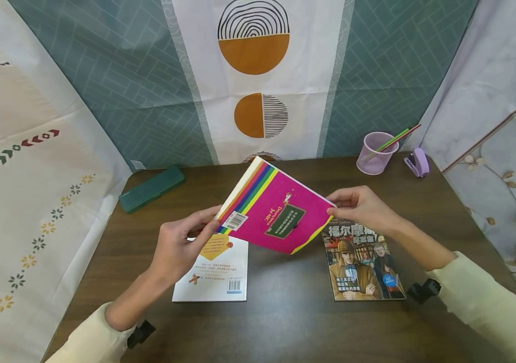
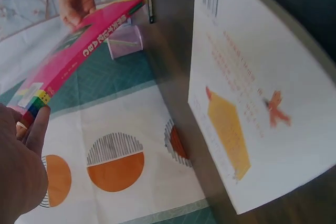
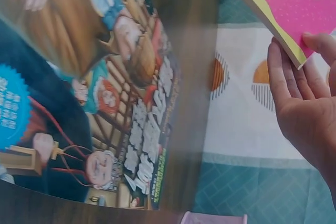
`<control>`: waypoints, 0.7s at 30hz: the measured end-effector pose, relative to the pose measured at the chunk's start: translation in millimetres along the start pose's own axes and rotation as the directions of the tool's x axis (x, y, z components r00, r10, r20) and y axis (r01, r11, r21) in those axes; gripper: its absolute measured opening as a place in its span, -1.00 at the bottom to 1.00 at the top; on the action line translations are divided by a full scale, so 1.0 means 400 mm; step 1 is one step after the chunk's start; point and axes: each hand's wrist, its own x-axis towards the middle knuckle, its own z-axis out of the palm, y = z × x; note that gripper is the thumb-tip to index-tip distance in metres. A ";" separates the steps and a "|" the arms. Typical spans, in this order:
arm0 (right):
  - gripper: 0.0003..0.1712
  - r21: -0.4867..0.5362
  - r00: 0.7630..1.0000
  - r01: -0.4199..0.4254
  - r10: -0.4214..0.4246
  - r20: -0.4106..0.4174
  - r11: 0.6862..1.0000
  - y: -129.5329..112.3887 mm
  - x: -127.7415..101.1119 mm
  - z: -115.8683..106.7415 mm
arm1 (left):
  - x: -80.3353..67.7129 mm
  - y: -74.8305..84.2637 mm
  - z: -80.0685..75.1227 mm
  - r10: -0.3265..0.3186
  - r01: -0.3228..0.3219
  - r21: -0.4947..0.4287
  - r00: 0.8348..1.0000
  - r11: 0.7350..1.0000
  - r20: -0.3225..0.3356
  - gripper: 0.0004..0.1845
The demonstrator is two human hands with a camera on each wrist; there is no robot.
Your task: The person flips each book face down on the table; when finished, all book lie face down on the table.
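Observation:
Both hands hold a pink book (image 1: 280,214) with rainbow stripes, tilted above the table between two other books. My left hand (image 1: 181,247) pinches its striped corner beside the barcode, thumb on the near face. At the opposite corner, my right hand (image 1: 360,206) pinches the edge between thumb and fingers, as the right wrist view also shows. Under the left end lies a white book (image 1: 212,272) with a yellow pencil-shaped print, partly covered by the pink one. A detective comic book (image 1: 362,267) lies below the right hand, its top edge partly hidden by that hand.
A dark green case (image 1: 152,189) lies at the back left of the brown table (image 1: 285,322). At the back right stand a pink mesh pencil cup (image 1: 371,164) with a green and a red stick, and a purple stapler (image 1: 417,162). Patterned cloth (image 1: 258,83) hangs behind.

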 end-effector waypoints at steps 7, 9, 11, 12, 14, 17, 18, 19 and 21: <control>-0.59 0.045 0.994 -0.080 0.083 -0.073 0.996 -0.024 0.017 -0.026 | -0.050 -0.017 0.033 -0.147 0.146 -0.038 0.989 0.988 -0.001 -0.51; -0.58 0.044 0.993 -0.084 0.088 -0.085 0.995 -0.030 0.023 -0.032 | -0.062 -0.021 0.044 -0.182 0.182 -0.051 0.983 0.982 0.005 -0.54; -0.58 0.042 0.992 -0.081 0.085 -0.094 0.996 -0.037 0.028 -0.038 | -0.073 -0.025 0.055 -0.211 0.211 -0.071 0.977 0.975 0.009 -0.57; -0.58 0.039 0.992 -0.079 0.082 -0.098 0.996 -0.040 0.031 -0.040 | -0.078 -0.026 0.060 -0.225 0.225 -0.084 0.974 0.971 0.011 -0.59; -0.58 0.026 0.991 -0.075 0.077 -0.105 0.997 -0.049 0.037 -0.044 | -0.088 -0.029 0.071 -0.250 0.250 -0.108 0.968 0.962 0.014 -0.63; -0.58 0.017 0.992 -0.068 0.069 -0.110 0.998 -0.064 0.049 -0.048 | -0.105 -0.031 0.087 -0.298 0.298 -0.134 0.954 0.945 0.024 -0.66; -0.58 0.014 0.992 -0.066 0.067 -0.111 0.998 -0.070 0.053 -0.048 | -0.110 -0.031 0.094 -0.316 0.317 -0.144 0.948 0.937 0.029 -0.67; -0.59 0.012 0.992 -0.063 0.064 -0.110 0.998 -0.075 0.058 -0.049 | -0.116 -0.031 0.100 -0.338 0.340 -0.153 0.940 0.928 0.037 -0.68; -0.60 0.006 0.992 -0.060 0.060 -0.112 0.998 -0.085 0.067 -0.049 | -0.128 -0.029 0.114 -0.390 0.393 -0.173 0.919 0.903 0.056 -0.68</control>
